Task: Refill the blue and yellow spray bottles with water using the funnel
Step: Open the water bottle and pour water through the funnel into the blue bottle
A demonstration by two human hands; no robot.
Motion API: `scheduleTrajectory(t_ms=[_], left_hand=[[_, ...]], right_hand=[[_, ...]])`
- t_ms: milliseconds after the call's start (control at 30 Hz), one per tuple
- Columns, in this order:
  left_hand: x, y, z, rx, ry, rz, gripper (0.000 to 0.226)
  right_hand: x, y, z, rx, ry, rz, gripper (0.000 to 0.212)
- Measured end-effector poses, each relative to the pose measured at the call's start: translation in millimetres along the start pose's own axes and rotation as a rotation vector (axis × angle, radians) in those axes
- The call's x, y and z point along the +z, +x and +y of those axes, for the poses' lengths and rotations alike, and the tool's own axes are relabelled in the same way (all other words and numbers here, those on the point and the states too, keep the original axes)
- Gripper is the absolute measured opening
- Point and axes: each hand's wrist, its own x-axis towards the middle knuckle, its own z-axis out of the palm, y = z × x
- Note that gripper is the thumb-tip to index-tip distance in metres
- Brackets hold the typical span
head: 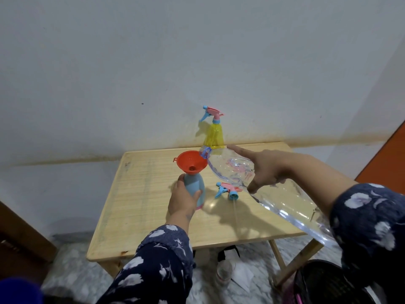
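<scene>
My left hand grips the blue spray bottle, which stands upright on the wooden table. A red funnel sits in its neck. My right hand holds a large clear water bottle tilted down to the left, index finger stretched along it, its mouth at the funnel's rim. The blue bottle's pink and blue spray head lies on the table just right of it. Behind, at the table's back edge, stands the yellow spray bottle with its spray head on.
The table stands against a white wall. Under it on the marble floor are a small plastic bottle and a dark bag. A black mesh basket is at the lower right, dark wooden furniture at the left.
</scene>
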Motion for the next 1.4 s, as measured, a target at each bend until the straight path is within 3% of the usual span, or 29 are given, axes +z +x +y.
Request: scheduleTrajectory(t_ms=[300, 433, 767, 1033, 1400], left_hand=[[0, 0, -2, 0.018, 0.024, -0.007, 0.066], [2, 2, -7, 0.015, 0.031, 0.008, 0.068], [13, 4, -19, -0.004, 0.046, 0.079, 0.074], [16, 2, -24, 0.003, -0.033, 0.095, 0.075], [14, 4, -25, -0.01, -0.023, 0.053, 0.078]], right_hand=[[42, 9, 32, -0.13, 0.384, 0.384, 0.119], [49, 20, 62, -0.058, 0.55, 0.608, 0.12], [50, 86, 118, 0.109, 0.685, 1.052, 0.116], [58, 124, 133, 0.211, 0.861, 1.146, 0.114], [65, 110, 126, 0.233, 0.695, 1.158, 0.123]])
